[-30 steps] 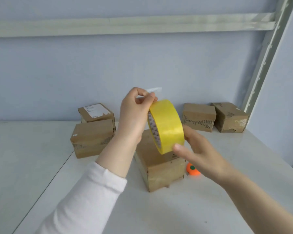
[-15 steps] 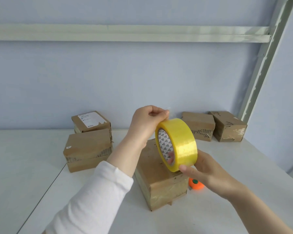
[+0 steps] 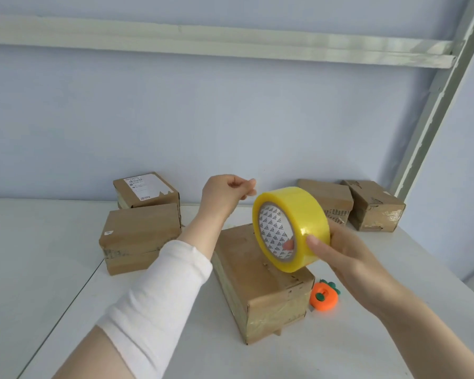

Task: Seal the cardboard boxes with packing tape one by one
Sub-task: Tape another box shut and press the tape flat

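My right hand [image 3: 348,255] grips a yellow roll of packing tape [image 3: 298,209], thumb on the outer face and fingers through the core. It holds the roll upright just above the cardboard box [image 3: 246,266] that stands in the middle of the white table. My left hand [image 3: 225,195] is raised just left of the roll's top. Its thumb and fingertips are pinched together on what looks like the clear tape end, which is hard to make out.
Two boxes stand at the back left, one brown [image 3: 140,231] and one with a white label [image 3: 145,190]. Two more boxes [image 3: 331,198] [image 3: 375,206] stand at the back right. An orange carrot-shaped cutter [image 3: 323,296] lies right of the middle box. A metal post [image 3: 435,105] rises at the right.
Both hands have come down with the roll to just above the middle box. My left hand has moved left, off the roll's top edge.
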Motion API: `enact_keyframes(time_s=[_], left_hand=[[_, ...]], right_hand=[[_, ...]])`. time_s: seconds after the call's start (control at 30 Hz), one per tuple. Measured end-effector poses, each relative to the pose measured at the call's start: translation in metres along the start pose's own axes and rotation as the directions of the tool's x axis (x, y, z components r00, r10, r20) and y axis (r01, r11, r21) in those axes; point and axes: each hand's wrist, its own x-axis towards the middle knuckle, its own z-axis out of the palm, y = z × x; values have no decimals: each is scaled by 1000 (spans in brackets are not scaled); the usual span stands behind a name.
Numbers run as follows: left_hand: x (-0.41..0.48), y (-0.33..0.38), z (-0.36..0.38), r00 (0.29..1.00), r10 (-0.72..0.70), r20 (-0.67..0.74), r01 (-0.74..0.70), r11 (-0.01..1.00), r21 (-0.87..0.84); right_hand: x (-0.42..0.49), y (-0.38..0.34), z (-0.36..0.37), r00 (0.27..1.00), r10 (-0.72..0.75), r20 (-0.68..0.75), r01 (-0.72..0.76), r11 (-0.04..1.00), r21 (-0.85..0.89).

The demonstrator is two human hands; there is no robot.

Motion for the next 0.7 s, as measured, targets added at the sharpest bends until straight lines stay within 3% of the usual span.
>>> enact_keyframes(time_s=[0.17,0.27,0.47,0.57,0.7], left_hand=[[11,0,-2,999,12,-38,-11,1000,18],[20,-3,-10,994,39,-99,-38,999,14],[13,-44,-1,981,-151,125,124,972,197],[14,-56,5,965,-214,155,183,964,192],[14,-55,7,951,-241,192,163,923,349]], right_hand=[[12,-20,11,978,-47,-205,43,999,-27],[18,-33,18,961,-2,-278,2,1000,-2],[27,-37,24,945,193,-263,-206,978,-21],[33,-40,25,937,241,-251,-257,966,-33],[37,-44,28,929,275,-248,-285,958,-7]])
